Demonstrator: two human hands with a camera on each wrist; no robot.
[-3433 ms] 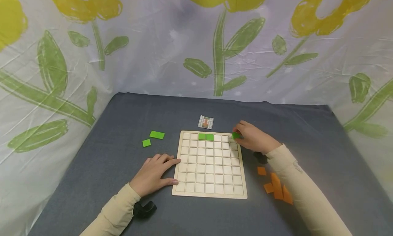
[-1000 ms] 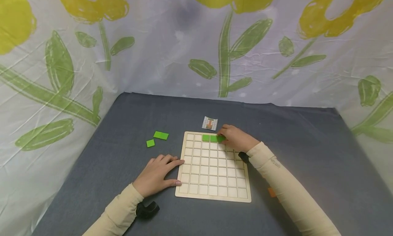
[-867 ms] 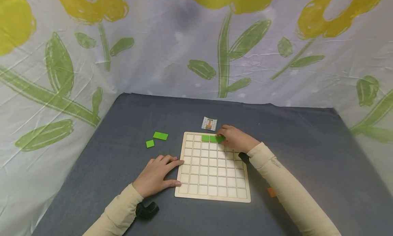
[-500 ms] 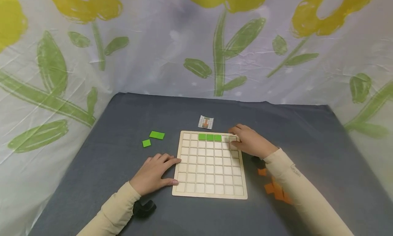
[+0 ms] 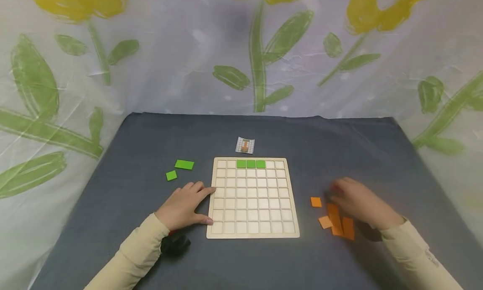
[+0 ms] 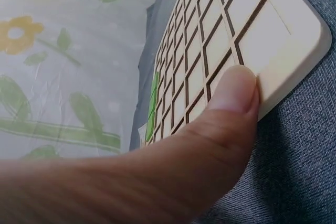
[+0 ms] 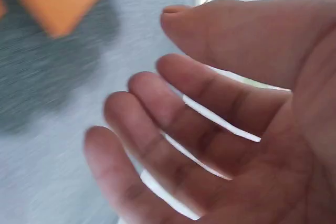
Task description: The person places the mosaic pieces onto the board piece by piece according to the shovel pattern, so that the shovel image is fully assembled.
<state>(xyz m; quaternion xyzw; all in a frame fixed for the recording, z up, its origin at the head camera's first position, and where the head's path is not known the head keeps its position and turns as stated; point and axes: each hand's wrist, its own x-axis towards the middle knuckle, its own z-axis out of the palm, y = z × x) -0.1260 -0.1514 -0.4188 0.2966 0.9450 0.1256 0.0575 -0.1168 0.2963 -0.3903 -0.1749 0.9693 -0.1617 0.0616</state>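
A pale wooden grid board [image 5: 253,236] lies flat, with three green square tiles [image 5: 250,164] side by side in its far row. My left hand [image 5: 183,207] rests at the board's left edge, thumb and index finger touching the rim; in the left wrist view its thumb [image 6: 233,95] lies on the board near a corner. Blurred by motion, my right hand [image 5: 361,203] hovers just beyond and right of several orange tiles [image 5: 335,220]. The right wrist view shows its fingers [image 7: 142,124] loosely bent and apart from the thumb, with nothing between them.
Left of the board lie a long green tile [image 5: 184,164] and a small green square tile [image 5: 171,175]. Behind the board is a small card [image 5: 245,146] printed with a coloured grid pattern. A single orange square [image 5: 316,202] sits right of the board. Flowered cloth surrounds the dark-covered table [image 5: 188,133].
The right hand has put a third green tile into the far row, let go, and moved right and nearer, over to the orange tiles. The left hand has kept its place on the board.
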